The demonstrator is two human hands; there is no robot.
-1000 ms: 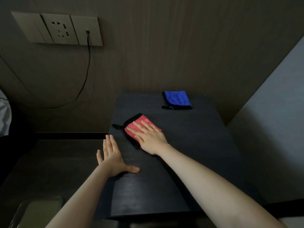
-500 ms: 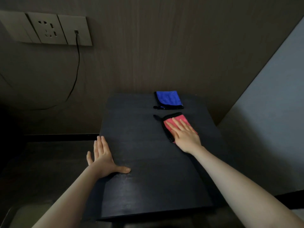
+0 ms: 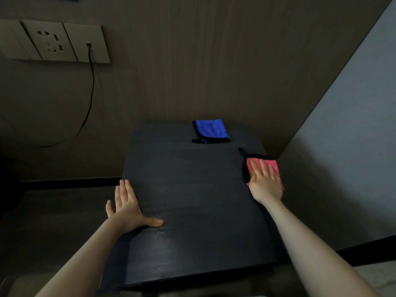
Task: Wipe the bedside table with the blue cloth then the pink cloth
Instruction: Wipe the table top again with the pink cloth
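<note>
The bedside table (image 3: 192, 189) has a dark, almost black top. A folded blue cloth (image 3: 211, 130) with black trim lies at its far edge, touched by neither hand. The pink cloth (image 3: 273, 167), also black-edged, sits at the table's right edge, and my right hand (image 3: 264, 183) lies flat on it, fingers spread and pressing down; the palm hides its near part. My left hand (image 3: 126, 206) rests flat on the table's left edge, thumb stretched out over the top, holding nothing.
A wood-panel wall (image 3: 192, 61) stands right behind the table. A socket plate (image 3: 53, 42) with a black cable (image 3: 91, 93) hangs at upper left. A pale wall (image 3: 342, 157) runs close along the right side. A lower dark surface (image 3: 53, 211) lies to the left.
My right hand has slid the pink cloth from the table's left-middle across to the right edge. My left hand has stayed planted on the left edge.
</note>
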